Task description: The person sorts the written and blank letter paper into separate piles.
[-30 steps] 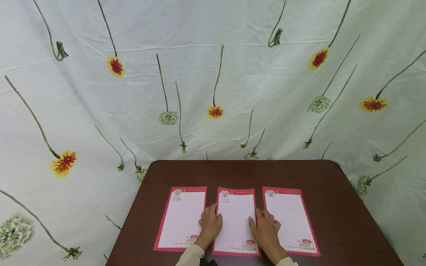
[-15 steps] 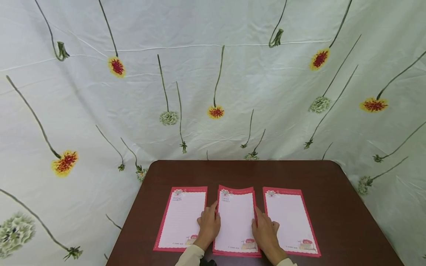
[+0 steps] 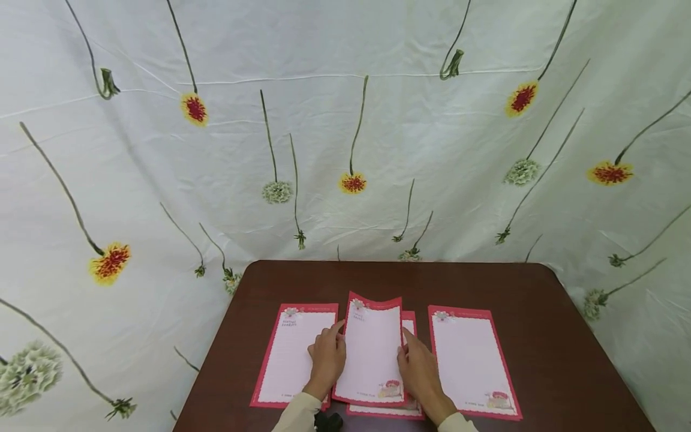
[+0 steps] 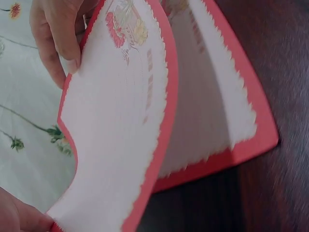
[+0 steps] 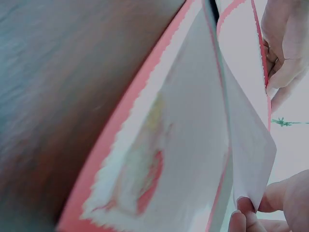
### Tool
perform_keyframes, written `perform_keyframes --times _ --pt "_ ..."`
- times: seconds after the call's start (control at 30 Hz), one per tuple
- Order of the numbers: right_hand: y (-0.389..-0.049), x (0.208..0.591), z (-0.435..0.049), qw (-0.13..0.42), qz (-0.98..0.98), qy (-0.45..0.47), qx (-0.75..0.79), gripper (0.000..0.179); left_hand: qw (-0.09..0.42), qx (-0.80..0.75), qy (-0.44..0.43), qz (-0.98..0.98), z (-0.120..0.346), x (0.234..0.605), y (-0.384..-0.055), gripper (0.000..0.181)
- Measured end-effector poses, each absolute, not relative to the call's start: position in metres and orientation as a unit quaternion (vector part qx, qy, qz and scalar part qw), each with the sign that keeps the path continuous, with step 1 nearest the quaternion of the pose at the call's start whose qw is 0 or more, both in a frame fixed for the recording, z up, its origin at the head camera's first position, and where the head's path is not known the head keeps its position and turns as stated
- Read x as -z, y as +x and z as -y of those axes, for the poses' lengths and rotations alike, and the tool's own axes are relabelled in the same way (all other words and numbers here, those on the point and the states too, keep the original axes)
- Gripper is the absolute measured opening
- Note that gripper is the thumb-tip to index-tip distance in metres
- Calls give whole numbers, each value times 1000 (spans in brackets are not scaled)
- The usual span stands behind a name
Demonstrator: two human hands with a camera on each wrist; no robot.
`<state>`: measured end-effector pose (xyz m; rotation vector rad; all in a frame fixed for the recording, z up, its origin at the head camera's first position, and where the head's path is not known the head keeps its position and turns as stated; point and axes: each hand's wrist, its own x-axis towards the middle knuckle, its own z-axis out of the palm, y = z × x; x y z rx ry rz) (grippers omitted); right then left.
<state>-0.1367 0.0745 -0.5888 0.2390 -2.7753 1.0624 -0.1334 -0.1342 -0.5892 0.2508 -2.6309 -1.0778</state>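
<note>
A red-bordered sheet of writing paper (image 3: 372, 360) bows between my hands, lifted off a matching sheet (image 3: 409, 324) that lies under it on the table. My left hand (image 3: 326, 359) pinches its left edge, and my right hand (image 3: 421, 367) pinches the right edge. In the left wrist view the raised sheet (image 4: 111, 121) curves above the lower sheet (image 4: 231, 101), which has the same red border. The right wrist view shows the right fingertips (image 5: 244, 205) gripping the raised paper's edge, with a gap between it and the sheet below.
Similar red-bordered papers lie on either side: a left one (image 3: 291, 354), partly behind my left hand, and a right one (image 3: 469, 360). The dark brown table (image 3: 399, 279) has rounded far corners. A flower-printed cloth (image 3: 324, 120) hangs behind it. A small black object (image 3: 329, 422) shows near my left sleeve.
The middle paper has risen off the one beneath and shifted left and slightly away, exposing the lower sheet's right and near edges. Both hands have moved left with it.
</note>
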Motion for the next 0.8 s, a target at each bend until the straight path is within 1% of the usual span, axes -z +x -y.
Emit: perform_keyframes --times 0.13,0.5,0.67,0.8 --pt "-138 583 -62 77 920 97 -372 48 138 372 105 912 150 583 -135 33" --pt "-144 576 -18 86 905 145 -391 49 170 365 129 906 192 570 -135 31" --pt "-148 575 3 63 902 158 -396 50 185 355 150 904 216 568 -132 33" --pt "-151 575 18 43 901 166 -399 52 183 345 167 905 233 568 -129 35"
